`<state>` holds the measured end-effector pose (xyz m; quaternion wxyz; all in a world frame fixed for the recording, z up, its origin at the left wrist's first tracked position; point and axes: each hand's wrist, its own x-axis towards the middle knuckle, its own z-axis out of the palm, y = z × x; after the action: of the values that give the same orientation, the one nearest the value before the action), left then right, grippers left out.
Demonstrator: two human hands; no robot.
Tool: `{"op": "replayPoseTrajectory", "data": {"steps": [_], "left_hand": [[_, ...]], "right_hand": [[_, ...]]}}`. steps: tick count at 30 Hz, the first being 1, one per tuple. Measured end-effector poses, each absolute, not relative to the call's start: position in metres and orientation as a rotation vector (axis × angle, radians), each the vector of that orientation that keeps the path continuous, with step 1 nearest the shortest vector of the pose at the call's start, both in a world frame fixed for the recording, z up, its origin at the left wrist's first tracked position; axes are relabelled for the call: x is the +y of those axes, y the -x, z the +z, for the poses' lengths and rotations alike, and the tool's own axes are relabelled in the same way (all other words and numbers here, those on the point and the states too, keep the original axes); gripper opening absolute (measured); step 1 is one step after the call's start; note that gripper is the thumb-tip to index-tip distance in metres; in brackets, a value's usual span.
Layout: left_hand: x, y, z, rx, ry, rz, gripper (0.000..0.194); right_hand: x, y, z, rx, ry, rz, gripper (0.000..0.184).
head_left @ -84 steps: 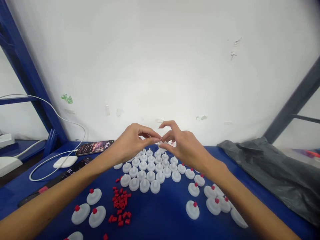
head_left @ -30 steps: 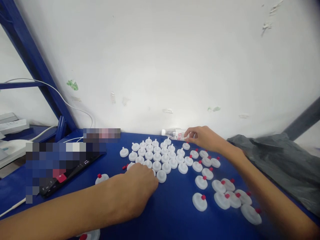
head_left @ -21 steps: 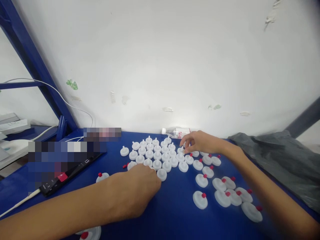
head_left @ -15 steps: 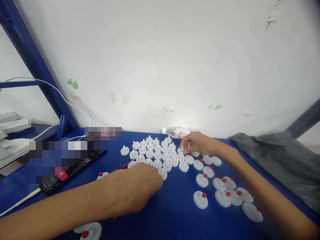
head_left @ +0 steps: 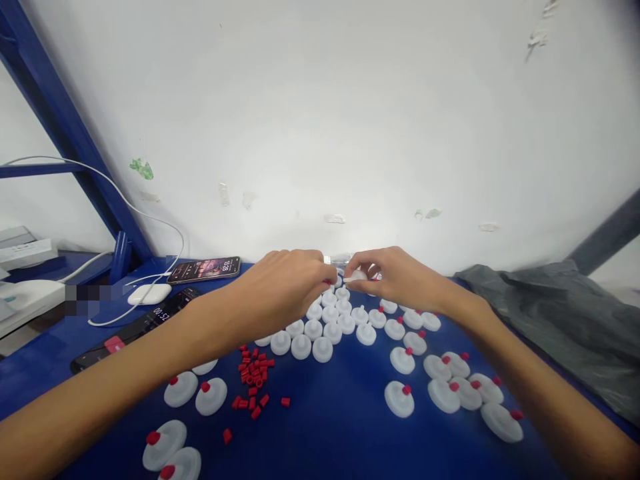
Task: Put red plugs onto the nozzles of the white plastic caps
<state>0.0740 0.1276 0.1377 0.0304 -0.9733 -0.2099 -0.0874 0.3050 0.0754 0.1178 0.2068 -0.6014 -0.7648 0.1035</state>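
Note:
My right hand (head_left: 387,272) is closed on a white round cap with a nozzle (head_left: 356,275), holding it tilted above the others. Facing it, my left hand (head_left: 295,283) is closed, with a bit of red at its fingertips that looks like a small red tip cap (head_left: 327,283). The two hands are a short gap apart. Below them stand several white nozzle caps (head_left: 323,349), nozzles up and packed close together. A loose pile of small red tip caps (head_left: 253,373) lies nearer to me, below my left forearm.
White caps with red tips lie on the right (head_left: 400,399) and left (head_left: 211,397) of the blue table (head_left: 330,427). Two phones (head_left: 205,269) and a white charger (head_left: 150,294) with cables are at left. A clear bottle (head_left: 343,259) lies behind my hands; a dark plastic bag (head_left: 545,307) is at right.
My left hand has moved up and away from the table to meet my right hand, uncovering the red tip caps. My right hand has lifted a white nozzle cap and turned it sideways.

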Motion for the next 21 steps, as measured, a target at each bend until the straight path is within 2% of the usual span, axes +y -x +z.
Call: {"op": "replayPoseTrajectory", "data": {"steps": [10, 16, 21], "left_hand": [[0.133, -0.080, 0.132, -0.718, 2.996, -0.525, 0.017], [0.135, -0.076, 0.133, -0.650, 2.994, -0.587, 0.026], [0.138, -0.077, 0.132, -0.663, 3.038, -0.650, 0.022]], "right_hand": [[0.060, -0.279, 0.129, -2.148, 1.597, 0.122, 0.015], [0.058, -0.276, 0.131, -2.138, 1.580, 0.088, 0.014], [0.059, -0.277, 0.131, -2.107, 1.595, 0.067, 0.016]]}}
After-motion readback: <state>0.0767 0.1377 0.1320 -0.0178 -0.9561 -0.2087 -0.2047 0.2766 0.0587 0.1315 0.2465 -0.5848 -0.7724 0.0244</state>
